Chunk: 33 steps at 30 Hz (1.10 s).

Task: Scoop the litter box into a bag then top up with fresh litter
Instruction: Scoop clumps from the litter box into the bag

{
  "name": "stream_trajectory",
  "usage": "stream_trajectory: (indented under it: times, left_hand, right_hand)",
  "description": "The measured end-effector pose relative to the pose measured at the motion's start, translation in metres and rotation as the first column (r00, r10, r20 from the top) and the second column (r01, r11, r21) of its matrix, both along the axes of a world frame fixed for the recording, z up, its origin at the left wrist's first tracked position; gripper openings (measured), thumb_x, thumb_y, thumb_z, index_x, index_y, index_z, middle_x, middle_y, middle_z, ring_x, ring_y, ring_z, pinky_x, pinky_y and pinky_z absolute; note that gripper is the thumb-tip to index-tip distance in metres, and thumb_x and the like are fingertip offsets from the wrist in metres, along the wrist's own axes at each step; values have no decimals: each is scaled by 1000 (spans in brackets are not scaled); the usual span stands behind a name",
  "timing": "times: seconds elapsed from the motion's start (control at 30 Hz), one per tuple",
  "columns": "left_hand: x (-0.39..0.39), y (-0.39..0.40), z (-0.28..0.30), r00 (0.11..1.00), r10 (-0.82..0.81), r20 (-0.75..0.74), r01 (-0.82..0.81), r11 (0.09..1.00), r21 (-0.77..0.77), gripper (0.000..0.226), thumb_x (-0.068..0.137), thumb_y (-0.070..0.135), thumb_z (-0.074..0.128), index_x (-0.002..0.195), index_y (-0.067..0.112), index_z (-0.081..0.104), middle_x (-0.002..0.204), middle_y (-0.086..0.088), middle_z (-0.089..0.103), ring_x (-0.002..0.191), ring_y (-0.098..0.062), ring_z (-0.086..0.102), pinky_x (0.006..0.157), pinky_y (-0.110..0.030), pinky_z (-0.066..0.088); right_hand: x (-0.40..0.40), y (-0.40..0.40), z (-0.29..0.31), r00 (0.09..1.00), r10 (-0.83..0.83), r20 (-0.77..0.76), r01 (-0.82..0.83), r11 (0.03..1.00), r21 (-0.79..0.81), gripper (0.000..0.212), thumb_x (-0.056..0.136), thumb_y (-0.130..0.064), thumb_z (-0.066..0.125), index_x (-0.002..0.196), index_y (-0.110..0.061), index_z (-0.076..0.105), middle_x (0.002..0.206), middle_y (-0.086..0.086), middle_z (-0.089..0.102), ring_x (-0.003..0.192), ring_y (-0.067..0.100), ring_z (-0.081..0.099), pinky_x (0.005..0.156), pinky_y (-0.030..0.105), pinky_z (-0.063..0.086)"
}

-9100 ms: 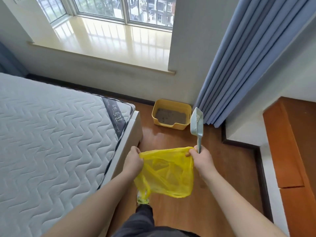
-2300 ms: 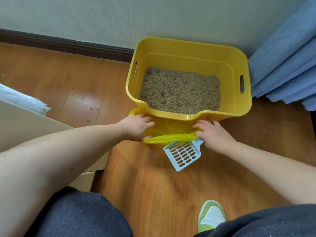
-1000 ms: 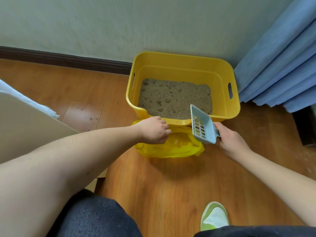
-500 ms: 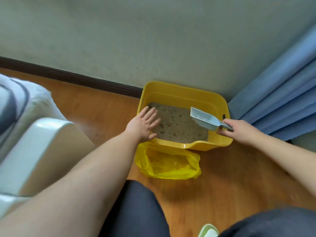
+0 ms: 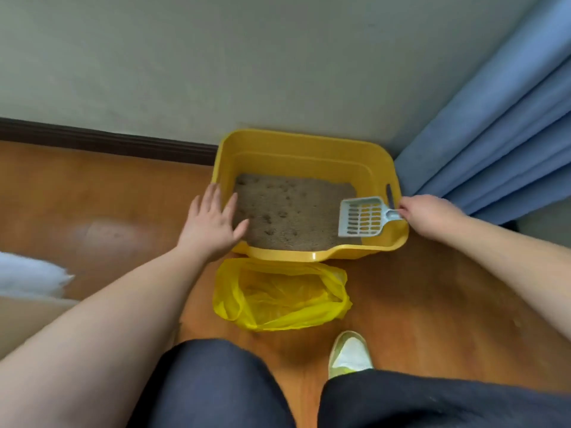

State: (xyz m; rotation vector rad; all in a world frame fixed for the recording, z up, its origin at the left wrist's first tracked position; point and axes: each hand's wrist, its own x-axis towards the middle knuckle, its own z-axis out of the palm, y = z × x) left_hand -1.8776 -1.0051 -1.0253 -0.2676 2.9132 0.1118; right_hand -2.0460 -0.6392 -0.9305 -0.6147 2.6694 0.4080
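Left hand [image 5: 213,222] lay flat, fingers spread, over the box [image 5: 304,143] left rim; right hand [image 5: 428,216] pinched the scoop [image 5: 361,220] handle at the right rim; the bag [image 5: 281,296] gaped below the front lip.

Left side of the floor [image 5: 102,233] is smeared with motion blur, so we can't read the marks on the boards there. The white thing [image 5: 29,278] at the left edge is cut off and fuzzy, no idea what it is. The left hand [image 5: 213,225] covers the near-left corner of the litter box [image 5: 302,143]. The scoop [image 5: 361,220] handle disappears inside the right hand [image 5: 428,216]. Can't make out what's inside the yellow bag [image 5: 281,295]. The shoe [image 5: 349,355] is half hidden behind a knee.
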Motion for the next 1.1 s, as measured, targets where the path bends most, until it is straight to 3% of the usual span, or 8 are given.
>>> stream_trajectory:
  times: [0.1, 0.2, 0.4, 0.63, 0.73, 0.83, 0.93, 1.1]
  left_hand:
    - [-3, -6, -6, 999, 7, -34, -6, 1000, 20, 81, 93, 68, 18, 157, 22, 1, 161, -20, -14, 150, -33, -12, 121, -46, 2]
    - [-5, -8, -10, 998, -49, -50, 48, 999, -15, 89, 86, 75, 10, 157, 21, 4, 161, -21, -11, 150, -33, -10, 121, -46, 1]
    - [-6, 1, -14, 996, -31, -85, 31, 1000, 1, 94, 80, 77, 5, 157, 23, 14, 163, -19, -5, 150, -31, -12, 122, -46, -3]
    - [-3, 3, -17, 989, -24, -146, 29, 999, 30, 82, 88, 69, 15, 154, 21, 27, 163, -18, 5, 151, -32, -6, 122, -47, 3]
    - [-2, 3, -16, 988, -19, -151, 25, 999, 38, 83, 88, 70, 14, 154, 21, 26, 163, -19, 3, 151, -32, -6, 122, -47, 3]
    - [-3, 3, -13, 991, -8, -136, 17, 997, 71, 85, 88, 73, 6, 155, 23, 22, 163, -18, 8, 151, -28, -3, 123, -43, 0]
    - [-4, 4, -11, 988, 15, -151, 0, 995, 100, 86, 88, 73, 5, 155, 22, 22, 163, -14, 13, 151, -25, 0, 123, -41, -1]
    - [-5, 4, -14, 986, 7, -167, 9, 996, 92, 83, 90, 70, 12, 155, 20, 25, 164, -10, 9, 151, -22, -1, 123, -41, 1]
  right_hand:
    - [-14, 5, -20, 993, 120, -9, -118, 981, 153, 23, 99, -23, 41, 109, -13, 60, 107, 12, 63, 99, 33, 61, 79, 38, 51]
    - [-27, -5, -35, 979, 201, -38, -186, 951, 247, 25, 97, -9, 43, 116, -9, 60, 105, 11, 63, 94, 31, 63, 67, 36, 50]
    - [-40, -55, -53, 975, 221, -23, -195, 903, 384, 23, 92, 3, 44, 98, -8, 64, 104, 6, 63, 93, 26, 62, 65, 32, 47]
    - [-56, -52, -85, 994, -42, 98, 14, 963, 268, 32, 98, -4, 41, 125, -7, 56, 126, 16, 53, 121, 35, 49, 84, 35, 44]
    - [-60, -56, -97, 975, -100, 197, 68, 985, 161, 33, 99, -7, 36, 125, -12, 58, 105, 12, 57, 108, 33, 54, 89, 37, 44]
    - [-55, -61, -113, 955, -93, 283, 81, 995, 52, 30, 100, -10, 37, 117, -8, 61, 96, 9, 58, 89, 27, 56, 69, 31, 39]
    - [-46, -64, -132, 965, -55, 257, 80, 993, -87, 26, 100, -10, 41, 118, -12, 60, 111, 13, 63, 94, 29, 59, 72, 34, 44]
    - [-32, -79, -147, 970, -34, 243, 90, 970, -225, 24, 98, -7, 42, 108, -11, 63, 93, 8, 63, 79, 24, 54, 62, 31, 37]
